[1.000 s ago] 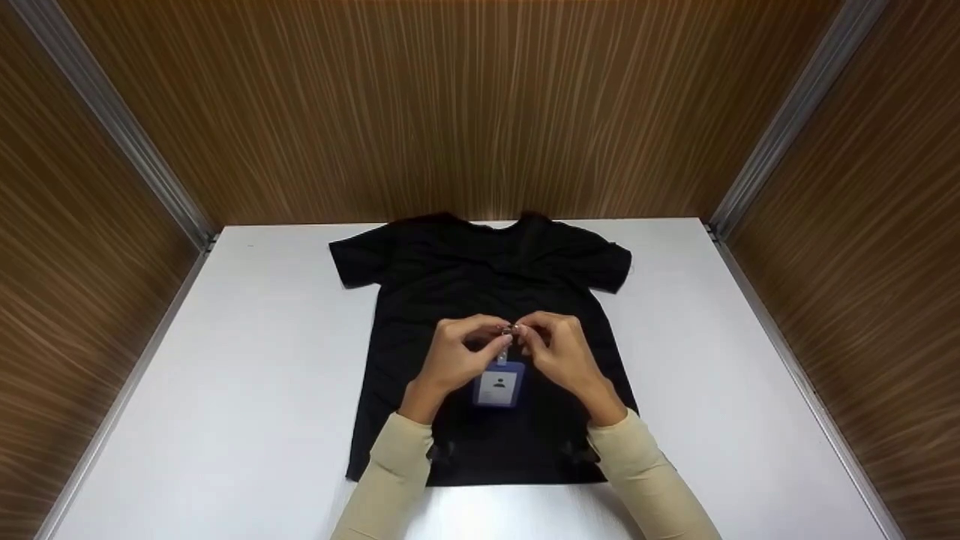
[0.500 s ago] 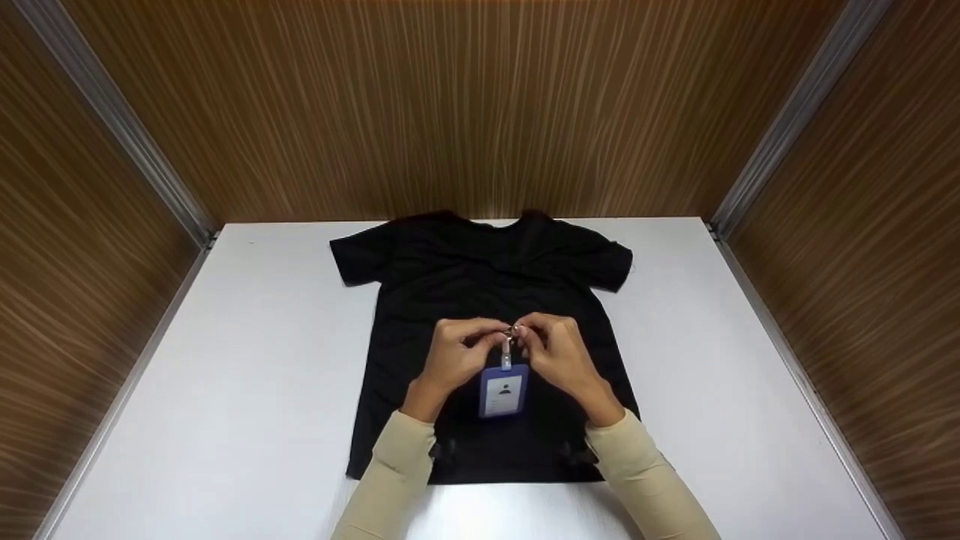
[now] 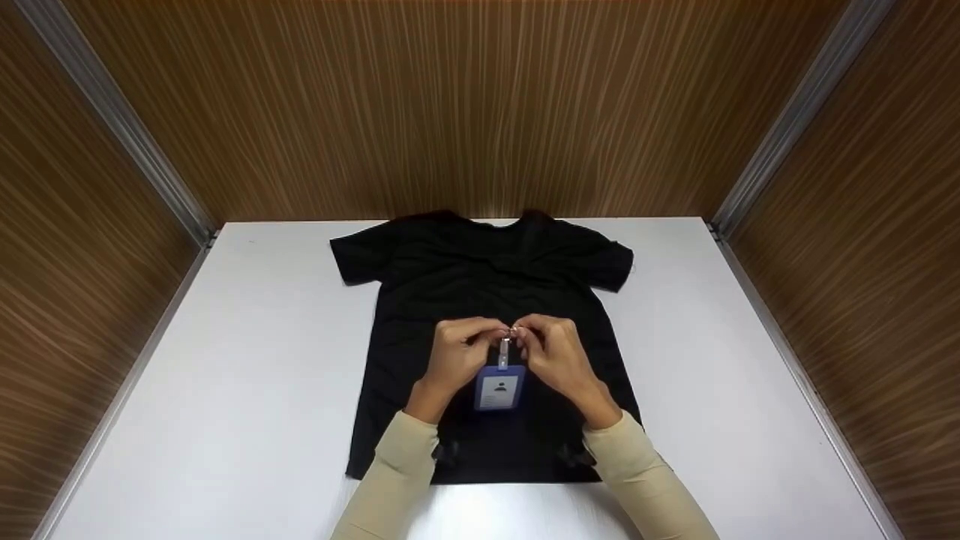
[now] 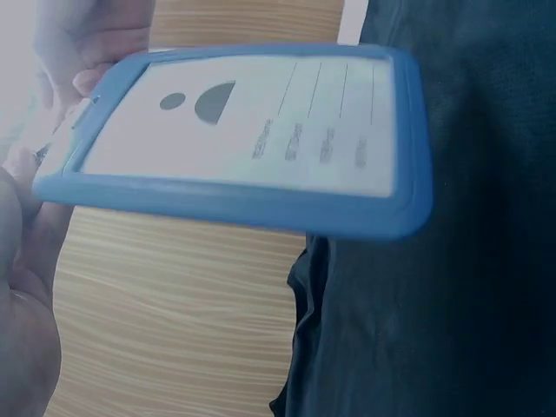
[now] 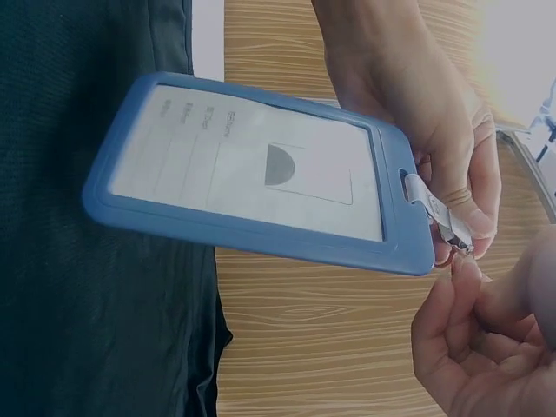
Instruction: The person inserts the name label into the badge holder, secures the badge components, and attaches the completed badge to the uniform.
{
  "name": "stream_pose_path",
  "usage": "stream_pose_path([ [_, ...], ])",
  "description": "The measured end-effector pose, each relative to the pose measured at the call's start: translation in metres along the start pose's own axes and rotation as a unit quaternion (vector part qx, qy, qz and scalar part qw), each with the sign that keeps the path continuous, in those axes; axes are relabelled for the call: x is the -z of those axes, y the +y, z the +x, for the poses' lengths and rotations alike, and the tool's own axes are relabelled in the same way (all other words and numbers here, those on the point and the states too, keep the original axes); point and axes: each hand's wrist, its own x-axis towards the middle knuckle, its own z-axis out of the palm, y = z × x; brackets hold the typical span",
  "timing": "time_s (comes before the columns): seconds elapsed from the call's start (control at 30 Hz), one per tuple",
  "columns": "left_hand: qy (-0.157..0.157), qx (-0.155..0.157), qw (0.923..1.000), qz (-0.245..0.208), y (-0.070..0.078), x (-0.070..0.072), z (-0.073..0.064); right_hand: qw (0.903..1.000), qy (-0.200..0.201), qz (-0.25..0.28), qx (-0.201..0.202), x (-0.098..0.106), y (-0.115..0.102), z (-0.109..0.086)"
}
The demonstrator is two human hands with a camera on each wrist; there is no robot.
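Observation:
An ID badge in a blue holder [image 3: 499, 388] hangs by a short clear strap [image 3: 503, 360] from a small metal clip [image 3: 507, 334]. My left hand [image 3: 457, 352] pinches the clip from the left between thumb and fingers. From the other side my right hand [image 3: 559, 355] pinches it too, and their fingertips almost meet. The right wrist view shows the badge holder [image 5: 261, 178] tilted, with its strap [image 5: 430, 204] running to the clip between the fingertips. Beneath the badge a black T-shirt [image 3: 450, 292] lies spread flat. Fingers cover most of the clip.
The T-shirt lies on a white table [image 3: 262, 360], which shows on both sides of it. A wood-grain panel [image 3: 480, 112] stands behind, with similar panels to the left and right. Metal strips [image 3: 802, 112] run along the corners.
The badge has swung slightly right, then back left, beneath the fingers. Both hands stay almost in place with small finger movements at the clip.

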Motion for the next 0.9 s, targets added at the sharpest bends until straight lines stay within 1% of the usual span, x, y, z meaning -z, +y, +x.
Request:
stream_pose_path([
  [0.13,0.003,-0.002,1.0,0.004,0.0006,-0.001,0.0006,0.9999,0.007,-0.008,0.012,-0.0007,0.0,-0.0002],
  [0.33,0.018,-0.018,0.9993,0.026,0.0017,-0.0035,0.0005,0.999,0.025,-0.02,0.032,-0.0026,0.0014,-0.0001],
  [0.53,0.028,-0.034,0.9983,0.037,0.0012,-0.006,0.0004,0.9991,0.024,-0.021,0.029,-0.003,0.0002,-0.0006],
  [0.77,0.022,-0.038,0.997,0.063,0.0025,-0.0071,0.0004,0.9991,0.026,-0.022,0.024,-0.0037,0.0018,-0.0008],
  [0.9,0.028,-0.034,0.9967,0.069,0.0028,-0.0072,0.0009,0.9994,0.02,-0.011,0.025,-0.0034,0.0029,-0.0005],
])
